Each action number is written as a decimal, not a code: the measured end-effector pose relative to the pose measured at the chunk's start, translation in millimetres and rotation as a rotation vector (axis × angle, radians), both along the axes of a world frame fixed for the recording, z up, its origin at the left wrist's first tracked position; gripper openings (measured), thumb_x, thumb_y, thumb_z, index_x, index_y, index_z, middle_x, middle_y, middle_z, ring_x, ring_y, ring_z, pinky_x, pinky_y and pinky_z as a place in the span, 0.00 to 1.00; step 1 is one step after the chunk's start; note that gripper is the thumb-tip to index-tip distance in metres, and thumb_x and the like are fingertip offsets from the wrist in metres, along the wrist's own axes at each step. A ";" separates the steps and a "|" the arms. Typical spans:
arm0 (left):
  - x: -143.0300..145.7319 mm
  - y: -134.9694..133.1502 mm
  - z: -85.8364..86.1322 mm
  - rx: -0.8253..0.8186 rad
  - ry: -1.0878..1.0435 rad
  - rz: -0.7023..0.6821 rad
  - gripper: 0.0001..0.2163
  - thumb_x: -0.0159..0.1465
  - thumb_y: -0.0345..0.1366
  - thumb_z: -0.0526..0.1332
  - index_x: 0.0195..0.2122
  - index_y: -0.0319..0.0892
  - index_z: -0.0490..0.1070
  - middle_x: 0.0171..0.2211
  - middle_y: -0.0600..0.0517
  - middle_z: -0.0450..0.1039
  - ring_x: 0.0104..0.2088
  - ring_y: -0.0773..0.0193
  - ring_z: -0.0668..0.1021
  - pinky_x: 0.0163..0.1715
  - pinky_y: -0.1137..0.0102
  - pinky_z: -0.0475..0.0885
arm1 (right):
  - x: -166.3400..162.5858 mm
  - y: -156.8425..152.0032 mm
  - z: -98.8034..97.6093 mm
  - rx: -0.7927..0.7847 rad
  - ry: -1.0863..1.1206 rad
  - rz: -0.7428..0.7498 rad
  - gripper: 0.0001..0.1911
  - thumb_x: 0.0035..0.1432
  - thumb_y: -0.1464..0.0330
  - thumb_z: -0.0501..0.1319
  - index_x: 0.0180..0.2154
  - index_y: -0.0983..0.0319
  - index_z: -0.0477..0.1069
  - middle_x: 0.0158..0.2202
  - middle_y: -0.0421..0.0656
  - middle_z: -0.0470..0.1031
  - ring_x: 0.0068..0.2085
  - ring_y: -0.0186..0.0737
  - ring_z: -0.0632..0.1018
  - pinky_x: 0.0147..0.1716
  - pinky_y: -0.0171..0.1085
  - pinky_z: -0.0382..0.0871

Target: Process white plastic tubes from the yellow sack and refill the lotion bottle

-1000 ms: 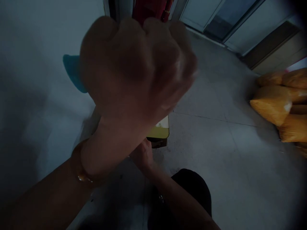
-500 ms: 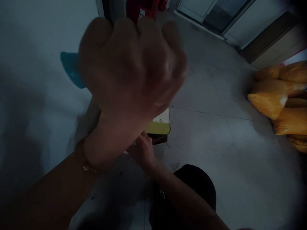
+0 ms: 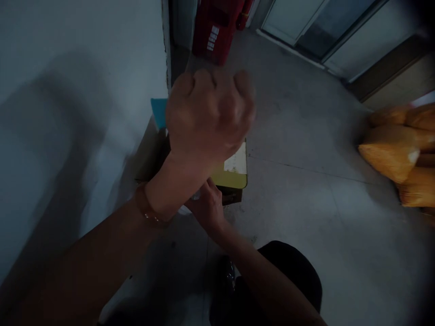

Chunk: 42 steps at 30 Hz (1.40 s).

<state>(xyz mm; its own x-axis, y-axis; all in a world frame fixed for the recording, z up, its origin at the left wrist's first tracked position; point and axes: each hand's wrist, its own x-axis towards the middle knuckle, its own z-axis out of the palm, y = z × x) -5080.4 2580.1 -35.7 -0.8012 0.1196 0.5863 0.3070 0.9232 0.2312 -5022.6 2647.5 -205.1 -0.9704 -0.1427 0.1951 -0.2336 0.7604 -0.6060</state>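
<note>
Above a yellow box, the left hand is a clenched fist. Just beneath, the right hand has an unclear grip, perhaps on something white.

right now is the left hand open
No, the left hand is curled into a fist, held up in front of the yellow-topped box.

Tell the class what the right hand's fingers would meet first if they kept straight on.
Probably the left wrist, crossing just ahead of the right hand; depth is unclear, so they might pass beneath.
</note>
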 end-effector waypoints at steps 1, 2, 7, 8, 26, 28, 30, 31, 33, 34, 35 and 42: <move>0.8 -0.9 -2.1 0.007 0.013 0.000 0.24 0.72 0.44 0.35 0.27 0.50 0.67 0.27 0.39 0.68 0.29 0.47 0.71 0.34 0.44 0.64 | 0.0 -0.4 0.2 0.011 0.001 0.001 0.13 0.55 0.67 0.65 0.44 0.59 0.73 0.40 0.45 0.74 0.38 0.43 0.79 0.34 0.34 0.69; 1.3 -2.0 -4.1 0.013 0.028 -0.001 0.25 0.71 0.46 0.35 0.27 0.51 0.67 0.28 0.39 0.69 0.29 0.46 0.71 0.34 0.44 0.64 | -0.1 -0.8 0.3 0.020 0.004 0.000 0.13 0.55 0.67 0.66 0.44 0.59 0.73 0.39 0.44 0.74 0.37 0.43 0.79 0.33 0.34 0.69; 0.5 -5.6 -14.4 0.041 0.047 0.000 0.29 0.70 0.51 0.31 0.32 0.52 0.71 0.33 0.37 0.72 0.33 0.41 0.73 0.35 0.44 0.62 | -2.2 -0.8 -1.4 0.013 0.045 0.009 0.13 0.55 0.65 0.66 0.43 0.59 0.72 0.37 0.43 0.73 0.37 0.43 0.78 0.34 0.35 0.68; -0.2 -5.4 -17.0 0.025 0.035 -0.001 0.30 0.69 0.51 0.30 0.35 0.52 0.72 0.34 0.36 0.72 0.34 0.41 0.73 0.35 0.44 0.61 | -3.3 -0.1 -2.3 0.001 0.061 0.017 0.12 0.55 0.65 0.65 0.43 0.60 0.72 0.38 0.43 0.73 0.38 0.43 0.78 0.35 0.35 0.68; -22.7 17.7 -53.4 -0.144 0.088 0.134 0.25 0.73 0.44 0.31 0.52 0.43 0.65 0.47 0.40 0.72 0.40 0.52 0.64 0.41 0.54 0.56 | -25.4 12.6 -9.3 -0.048 0.202 0.082 0.17 0.51 0.63 0.67 0.42 0.63 0.71 0.38 0.50 0.79 0.41 0.50 0.80 0.39 0.40 0.70; -24.1 18.0 -55.5 -0.144 0.074 0.134 0.23 0.73 0.44 0.31 0.51 0.44 0.63 0.47 0.41 0.72 0.39 0.54 0.61 0.41 0.55 0.56 | -26.9 12.5 -8.8 -0.022 0.219 0.089 0.18 0.52 0.63 0.66 0.43 0.64 0.71 0.38 0.50 0.80 0.42 0.51 0.80 0.39 0.40 0.70; -24.5 17.4 -59.0 -0.152 0.070 0.149 0.23 0.73 0.43 0.31 0.51 0.44 0.62 0.48 0.42 0.71 0.39 0.55 0.59 0.41 0.56 0.55 | -28.3 12.3 -8.6 -0.008 0.235 0.092 0.18 0.52 0.63 0.66 0.43 0.64 0.71 0.38 0.51 0.80 0.41 0.51 0.80 0.38 0.39 0.70; -24.3 16.9 -61.1 -0.160 0.070 0.158 0.23 0.73 0.43 0.30 0.51 0.44 0.62 0.48 0.42 0.71 0.39 0.55 0.59 0.41 0.56 0.55 | -29.1 12.3 -8.5 -0.006 0.239 0.091 0.17 0.52 0.63 0.66 0.42 0.64 0.72 0.38 0.51 0.80 0.40 0.50 0.80 0.38 0.38 0.69; -23.5 15.9 -65.3 -0.175 0.070 0.171 0.23 0.73 0.42 0.31 0.51 0.43 0.62 0.49 0.41 0.70 0.39 0.55 0.58 0.40 0.55 0.56 | -30.7 12.5 -8.5 -0.001 0.238 0.087 0.17 0.52 0.62 0.66 0.42 0.64 0.72 0.37 0.51 0.79 0.39 0.49 0.80 0.36 0.38 0.69; -22.8 15.4 -66.8 -0.182 0.066 0.173 0.22 0.74 0.42 0.32 0.51 0.42 0.62 0.49 0.40 0.70 0.39 0.55 0.58 0.40 0.55 0.56 | -31.6 12.9 -8.7 0.001 0.234 0.091 0.17 0.52 0.62 0.66 0.41 0.64 0.72 0.37 0.50 0.79 0.38 0.48 0.80 0.36 0.38 0.69; -22.0 14.9 -67.4 -0.186 0.062 0.165 0.21 0.74 0.43 0.34 0.51 0.41 0.63 0.48 0.40 0.71 0.39 0.55 0.59 0.40 0.55 0.57 | -32.6 13.3 -8.9 0.004 0.232 0.097 0.17 0.52 0.61 0.66 0.41 0.64 0.72 0.36 0.50 0.79 0.38 0.48 0.80 0.36 0.38 0.68; 4.3 -7.0 -49.1 -0.205 0.186 -0.094 0.31 0.70 0.45 0.55 0.69 0.39 0.47 0.62 0.40 0.62 0.54 0.49 0.68 0.53 0.52 0.62 | -34.9 16.4 -9.5 0.016 0.270 0.148 0.17 0.50 0.63 0.66 0.41 0.64 0.71 0.32 0.43 0.76 0.32 0.41 0.75 0.34 0.36 0.65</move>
<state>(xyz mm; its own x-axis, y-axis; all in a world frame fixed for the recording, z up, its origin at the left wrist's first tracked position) -5076.1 2573.1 -84.9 -0.6617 0.3197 0.6782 0.4131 0.9103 -0.0261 -5057.5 2663.9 -214.6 -0.8521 -0.2836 0.4399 -0.4935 0.7152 -0.4949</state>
